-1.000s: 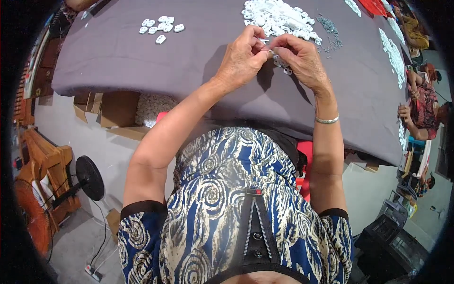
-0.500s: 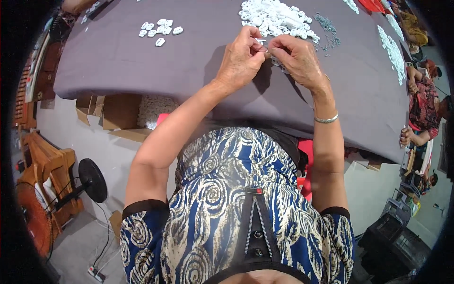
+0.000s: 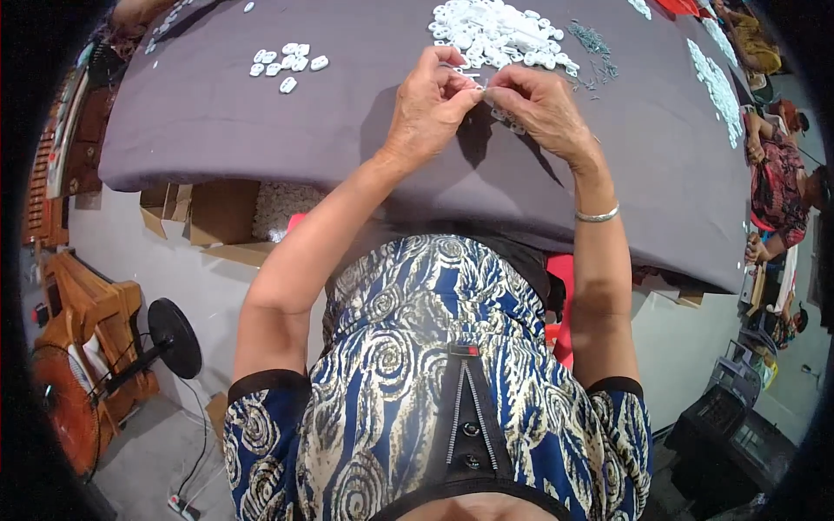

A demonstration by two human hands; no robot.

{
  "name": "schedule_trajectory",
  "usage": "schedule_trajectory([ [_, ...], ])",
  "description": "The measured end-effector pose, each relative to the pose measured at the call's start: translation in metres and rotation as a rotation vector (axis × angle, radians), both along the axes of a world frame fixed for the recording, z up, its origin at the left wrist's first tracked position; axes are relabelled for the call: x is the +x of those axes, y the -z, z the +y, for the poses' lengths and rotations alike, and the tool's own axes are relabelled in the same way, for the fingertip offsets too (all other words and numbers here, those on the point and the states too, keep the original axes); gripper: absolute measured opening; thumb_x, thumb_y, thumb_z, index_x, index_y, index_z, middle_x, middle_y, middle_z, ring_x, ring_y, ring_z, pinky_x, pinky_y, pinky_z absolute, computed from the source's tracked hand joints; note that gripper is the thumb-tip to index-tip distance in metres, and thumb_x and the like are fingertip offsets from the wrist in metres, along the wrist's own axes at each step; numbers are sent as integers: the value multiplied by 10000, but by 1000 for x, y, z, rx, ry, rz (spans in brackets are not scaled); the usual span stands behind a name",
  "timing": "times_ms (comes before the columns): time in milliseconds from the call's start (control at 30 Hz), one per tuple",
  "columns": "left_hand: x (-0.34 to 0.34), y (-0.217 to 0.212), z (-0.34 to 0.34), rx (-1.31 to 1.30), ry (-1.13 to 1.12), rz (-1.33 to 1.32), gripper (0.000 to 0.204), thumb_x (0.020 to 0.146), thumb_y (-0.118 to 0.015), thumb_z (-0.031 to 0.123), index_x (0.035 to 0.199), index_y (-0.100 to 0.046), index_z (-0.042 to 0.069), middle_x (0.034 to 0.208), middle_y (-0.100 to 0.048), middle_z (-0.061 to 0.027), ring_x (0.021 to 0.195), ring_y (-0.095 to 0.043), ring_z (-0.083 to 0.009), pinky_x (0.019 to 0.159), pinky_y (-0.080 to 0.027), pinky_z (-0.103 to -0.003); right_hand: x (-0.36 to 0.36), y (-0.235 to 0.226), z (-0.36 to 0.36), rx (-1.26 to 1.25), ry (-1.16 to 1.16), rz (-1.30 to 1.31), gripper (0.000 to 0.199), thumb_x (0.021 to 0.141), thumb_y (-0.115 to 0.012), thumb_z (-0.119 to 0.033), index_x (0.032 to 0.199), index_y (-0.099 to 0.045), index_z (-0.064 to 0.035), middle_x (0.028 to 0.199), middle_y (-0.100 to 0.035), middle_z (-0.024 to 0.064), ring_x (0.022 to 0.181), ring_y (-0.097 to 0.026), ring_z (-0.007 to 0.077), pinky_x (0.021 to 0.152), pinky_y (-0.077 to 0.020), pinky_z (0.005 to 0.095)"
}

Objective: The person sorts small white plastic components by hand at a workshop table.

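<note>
My left hand (image 3: pixel 430 106) is closed in a pinch above the table, a bit of white plastic piece (image 3: pixel 472 76) showing at its fingertips. Thumb and forefinger of my right hand (image 3: pixel 543 108) press together right beside it, and the fingertips of both hands meet. Whatever the right fingers pinch is too small and covered to name. Just beyond the hands lies a big heap of white plastic pieces (image 3: pixel 495 30), small and rounded with holes. To its right are scattered thin grey metal pins (image 3: pixel 592 48), perhaps nails or screws. A few more pieces (image 3: pixel 508 123) lie partly hidden under my right hand.
A small group of white pieces (image 3: pixel 295 62) sits to the left on the grey tablecloth (image 3: pixel 234 130). More lie along the right edge (image 3: pixel 717 87), near another person (image 3: pixel 777 182). Below the table stands an open cardboard box (image 3: pixel 221 208); a fan (image 3: pixel 174 339) is at lower left.
Both my hands have shifted slightly left, the left one more, and their fingertips now meet. At the right edge, the other person's arm has drawn back from the table corner.
</note>
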State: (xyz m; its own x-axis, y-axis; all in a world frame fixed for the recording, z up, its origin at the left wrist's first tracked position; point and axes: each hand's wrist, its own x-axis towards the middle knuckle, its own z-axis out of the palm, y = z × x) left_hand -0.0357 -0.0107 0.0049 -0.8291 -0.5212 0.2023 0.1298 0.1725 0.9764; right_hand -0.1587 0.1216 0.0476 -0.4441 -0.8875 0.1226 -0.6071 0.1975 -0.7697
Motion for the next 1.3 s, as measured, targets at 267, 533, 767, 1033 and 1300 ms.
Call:
schedule_trajectory([
  [267,-1,3,-3,51,30,55,358,853,-664,43,1168,-496,15,849,-620,-18,734,-552,-49,629,-456,-186,3,-1,-4,-41,11,-16,161,885,-603,-174,892,-636,-16,619,-571,54,573,-514,87,545,-433,268],
  [533,3,-2,-14,105,3,57,299,828,-671,69,1086,-530,18,787,-631,-24,670,-558,-69,581,-476,-221,-26,6,14,-70,67,9,128,832,-626,-127,902,-646,-22,699,-631,58,625,-555,104,596,-458,263],
  [767,5,0,-13,56,-6,-28,346,856,-657,63,1167,-507,31,857,-595,-2,706,-528,-39,598,-454,-183,-14,-5,13,43,-62,111,130,774,-645,-105,858,-623,-9,764,-593,85,668,-567,200,631,-464,310],
  [1033,2,5,-13,-14,-63,6,317,818,-664,101,1090,-526,14,816,-651,-57,726,-606,-112,699,-512,-273,-11,-3,11,87,-33,182,127,777,-649,-88,838,-588,5,715,-562,78,636,-529,178,615,-450,303],
  [1300,4,-1,-11,-41,-51,-29,303,825,-653,98,1084,-521,13,805,-652,-58,725,-605,-108,689,-510,-268,-18,6,12,-40,145,150,113,822,-637,-88,888,-607,-2,725,-589,41,669,-524,109,624,-443,264],
])
